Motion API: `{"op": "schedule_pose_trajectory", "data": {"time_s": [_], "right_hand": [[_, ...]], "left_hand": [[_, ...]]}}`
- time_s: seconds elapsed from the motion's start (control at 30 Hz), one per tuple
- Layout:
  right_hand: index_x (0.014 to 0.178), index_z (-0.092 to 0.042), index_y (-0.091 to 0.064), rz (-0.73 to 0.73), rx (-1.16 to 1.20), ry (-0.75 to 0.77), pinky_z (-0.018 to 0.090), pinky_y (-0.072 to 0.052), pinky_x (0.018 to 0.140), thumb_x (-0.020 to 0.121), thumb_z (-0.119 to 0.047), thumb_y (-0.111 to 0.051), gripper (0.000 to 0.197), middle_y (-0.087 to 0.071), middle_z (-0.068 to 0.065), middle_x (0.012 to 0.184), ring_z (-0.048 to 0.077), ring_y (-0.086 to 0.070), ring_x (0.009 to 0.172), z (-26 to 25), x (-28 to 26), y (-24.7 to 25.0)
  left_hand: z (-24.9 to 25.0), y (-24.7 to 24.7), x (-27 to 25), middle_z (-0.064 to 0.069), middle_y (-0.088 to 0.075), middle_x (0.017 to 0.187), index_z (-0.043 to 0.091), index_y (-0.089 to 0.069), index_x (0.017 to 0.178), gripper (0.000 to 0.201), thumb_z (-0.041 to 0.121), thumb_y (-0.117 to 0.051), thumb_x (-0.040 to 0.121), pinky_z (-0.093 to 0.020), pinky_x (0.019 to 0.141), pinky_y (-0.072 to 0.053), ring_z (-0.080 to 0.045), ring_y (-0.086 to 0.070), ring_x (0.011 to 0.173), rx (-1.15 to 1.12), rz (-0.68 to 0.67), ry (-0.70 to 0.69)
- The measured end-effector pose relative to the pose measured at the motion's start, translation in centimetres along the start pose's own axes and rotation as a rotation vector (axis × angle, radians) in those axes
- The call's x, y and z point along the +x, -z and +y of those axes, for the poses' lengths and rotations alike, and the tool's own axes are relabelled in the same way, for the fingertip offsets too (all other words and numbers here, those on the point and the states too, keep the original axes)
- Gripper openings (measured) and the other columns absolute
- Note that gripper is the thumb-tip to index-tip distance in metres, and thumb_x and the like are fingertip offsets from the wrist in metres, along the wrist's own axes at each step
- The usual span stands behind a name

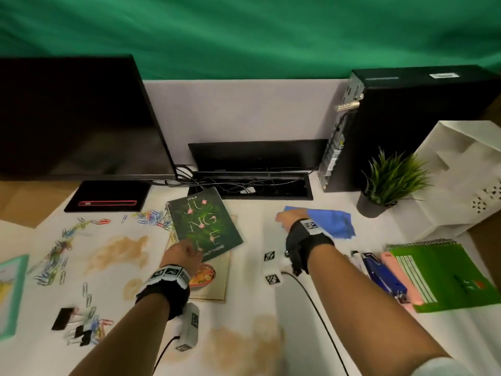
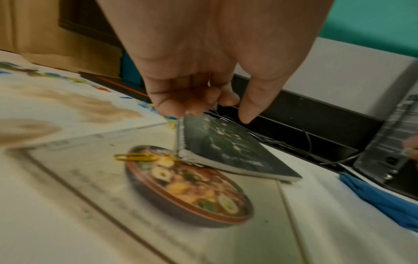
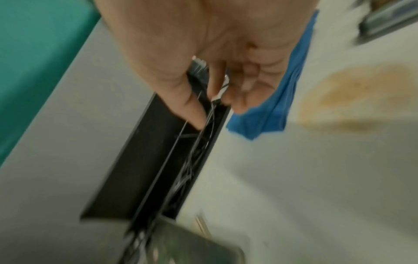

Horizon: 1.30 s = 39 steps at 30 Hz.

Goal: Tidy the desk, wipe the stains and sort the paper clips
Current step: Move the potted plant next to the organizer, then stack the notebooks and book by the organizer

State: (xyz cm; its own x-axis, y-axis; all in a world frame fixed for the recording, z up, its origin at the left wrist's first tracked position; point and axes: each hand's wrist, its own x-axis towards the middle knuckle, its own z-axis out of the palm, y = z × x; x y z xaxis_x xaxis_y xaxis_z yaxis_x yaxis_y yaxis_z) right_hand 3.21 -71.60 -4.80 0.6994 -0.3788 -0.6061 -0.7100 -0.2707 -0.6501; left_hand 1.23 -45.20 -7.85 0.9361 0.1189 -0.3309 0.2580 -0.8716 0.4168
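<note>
Left hand (image 1: 181, 252) lifts the dark green notebook (image 1: 206, 223); right hand (image 1: 290, 219) reaches the blue cloth (image 1: 332, 222).

Only the left wrist view shows the yellow paper clip (image 2: 136, 157) on the book beneath (fingers pinch the spiral edge); right fingers seem loose, blurred.

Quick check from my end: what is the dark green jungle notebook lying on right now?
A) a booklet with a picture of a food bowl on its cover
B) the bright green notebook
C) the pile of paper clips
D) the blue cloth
A: the dark green notebook lies partly across the booklet with the food bowl picture, while the left hand lifts its spiral corner.
</note>
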Motion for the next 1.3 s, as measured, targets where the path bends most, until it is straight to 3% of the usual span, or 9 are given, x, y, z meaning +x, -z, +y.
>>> {"op": "schedule_pose_trajectory", "data": {"time_s": [0.17, 0.47, 0.63, 0.8, 0.87, 0.93, 1.07, 1.13, 1.3], "right_hand": [[0.143, -0.010, -0.032, -0.177, -0.333, 0.022, 0.033, -0.038, 0.103, 0.083, -0.036, -0.068, 0.075, -0.037, 0.012, 0.147, 0.031, -0.042, 0.131, -1.7, -0.2, -8.2], [0.142, -0.011, -0.024, -0.035, -0.556, 0.000, 0.048, -0.036, 0.107, 0.064, -0.053, -0.080, 0.105, -0.039, 0.014, 0.143, 0.035, -0.039, 0.132, -1.6, 1.4, -16.0], [0.122, -0.009, -0.033, -0.003, -0.417, -0.028, 0.042, -0.046, 0.093, 0.068, -0.039, -0.083, 0.079, -0.055, 0.013, 0.125, 0.035, -0.054, 0.115, -1.5, 1.3, -16.1], [0.112, -0.012, -0.060, -0.071, -0.117, 0.065, 0.037, -0.052, 0.087, 0.092, -0.033, -0.055, 0.029, -0.066, 0.013, 0.110, 0.032, -0.063, 0.097, 0.4, 0.0, -15.1], [0.102, -0.017, -0.059, -0.114, 0.156, 0.011, 0.035, -0.056, 0.067, 0.096, -0.027, -0.050, 0.014, -0.062, 0.010, 0.098, 0.026, -0.061, 0.075, 1.1, -1.0, -13.9], [0.094, -0.022, -0.058, -0.114, 0.243, 0.019, 0.024, -0.046, 0.049, 0.097, -0.027, -0.047, 0.012, -0.057, 0.005, 0.083, 0.016, -0.048, 0.057, 1.9, -1.9, -12.5], [0.090, -0.026, -0.059, -0.144, 0.299, 0.103, 0.015, -0.032, 0.039, 0.098, -0.030, -0.045, 0.017, -0.056, -0.003, 0.069, 0.009, -0.040, 0.043, 3.5, -3.9, -8.8], [0.090, -0.027, -0.058, -0.152, 0.327, 0.157, 0.013, -0.033, 0.037, 0.098, -0.030, -0.045, 0.015, -0.055, -0.004, 0.066, 0.006, -0.042, 0.041, 4.5, -4.6, -6.7], [0.093, -0.033, -0.058, -0.046, 0.361, 0.193, 0.020, -0.044, 0.045, 0.097, -0.034, -0.049, 0.010, -0.065, -0.008, 0.071, 0.011, -0.060, 0.051, 8.6, -6.0, 0.6]], "left_hand": [[-4.2, 1.6, -0.2, -0.002, -0.053, 0.079, 0.018, -0.049, 0.080, 0.018, 0.030, -0.062, 0.085, -0.026, 0.058, -0.033, -0.021, -0.049, 0.072, -0.037, -0.035, 0.084], [-7.9, 1.5, -0.5, 0.001, -0.058, 0.088, 0.023, -0.051, 0.089, 0.007, 0.025, -0.058, 0.088, -0.020, 0.068, -0.037, -0.019, -0.052, 0.082, -0.146, -0.130, -0.009], [-7.6, 2.3, 0.3, 0.001, -0.059, 0.086, 0.021, -0.052, 0.099, 0.013, 0.028, -0.059, 0.089, -0.022, 0.070, -0.040, -0.024, -0.057, 0.082, -0.251, -0.187, 0.006], [-6.5, 1.9, 1.1, 0.001, -0.064, 0.083, 0.023, -0.051, 0.097, 0.011, 0.025, -0.058, 0.089, -0.024, 0.076, -0.042, -0.022, -0.058, 0.083, -0.344, -0.225, 0.041], [-5.4, 1.7, 1.3, -0.003, -0.064, 0.080, 0.017, -0.052, 0.103, 0.016, 0.025, -0.059, 0.090, -0.029, 0.079, -0.046, -0.027, -0.061, 0.084, -0.416, -0.209, 0.072], [-4.2, 1.3, 1.3, -0.018, -0.063, 0.102, 0.010, -0.050, 0.115, 0.034, 0.027, -0.061, 0.089, -0.037, 0.089, -0.048, -0.035, -0.061, 0.098, -0.484, -0.141, 0.096], [-0.7, 0.8, 0.1, -0.024, -0.049, 0.129, 0.004, -0.036, 0.134, 0.059, 0.035, -0.060, 0.089, -0.040, 0.098, -0.042, -0.034, -0.053, 0.112, -0.633, -0.021, 0.101], [1.4, 0.2, -0.7, -0.021, -0.052, 0.130, 0.005, -0.032, 0.136, 0.060, 0.036, -0.057, 0.092, -0.037, 0.097, -0.042, -0.031, -0.055, 0.110, -0.738, -0.087, 0.074], [8.4, -3.5, -3.3, -0.012, -0.035, 0.150, 0.011, -0.027, 0.146, 0.062, 0.038, -0.050, 0.095, -0.046, 0.114, -0.029, -0.031, -0.036, 0.136, -0.728, -0.177, -0.054]]}}
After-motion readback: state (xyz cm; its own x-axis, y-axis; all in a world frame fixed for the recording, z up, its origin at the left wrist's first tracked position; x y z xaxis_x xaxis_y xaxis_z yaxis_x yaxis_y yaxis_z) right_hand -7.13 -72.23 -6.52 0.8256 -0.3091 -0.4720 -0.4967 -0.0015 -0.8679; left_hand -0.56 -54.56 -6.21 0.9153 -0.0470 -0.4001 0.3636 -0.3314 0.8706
